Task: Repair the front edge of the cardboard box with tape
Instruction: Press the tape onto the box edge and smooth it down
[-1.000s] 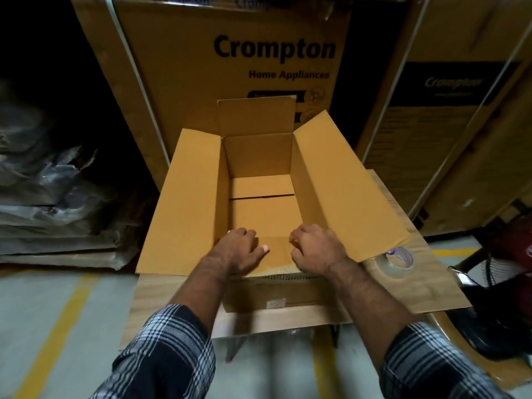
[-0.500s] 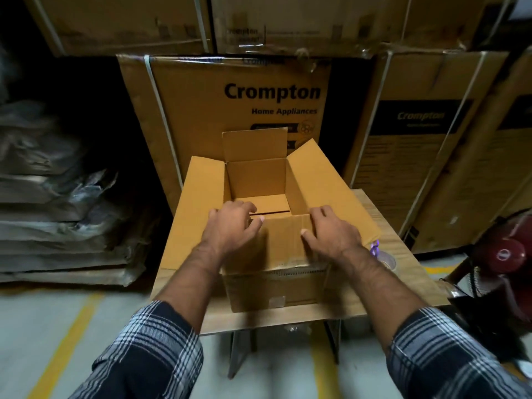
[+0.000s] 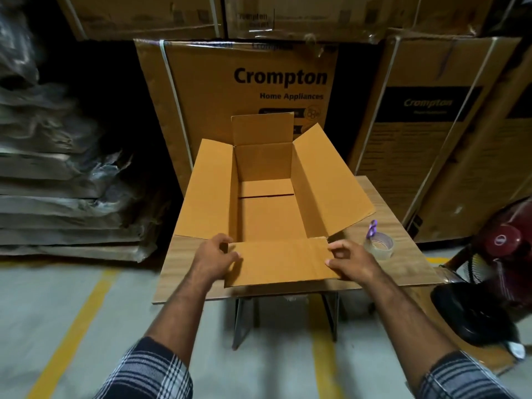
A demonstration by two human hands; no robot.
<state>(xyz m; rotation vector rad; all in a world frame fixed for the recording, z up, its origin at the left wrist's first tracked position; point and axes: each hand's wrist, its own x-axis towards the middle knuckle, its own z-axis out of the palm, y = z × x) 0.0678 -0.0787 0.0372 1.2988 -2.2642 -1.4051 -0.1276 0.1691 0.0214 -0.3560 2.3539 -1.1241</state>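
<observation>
Cardboard box: left hand and right hand pinch the front flap ends; hold it flat before fetching tape roll right of the box.

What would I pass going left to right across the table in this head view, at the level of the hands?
Bare table → left hand → the box's front flap → right hand → roll of clear tape → dark red fan beside the table.
</observation>
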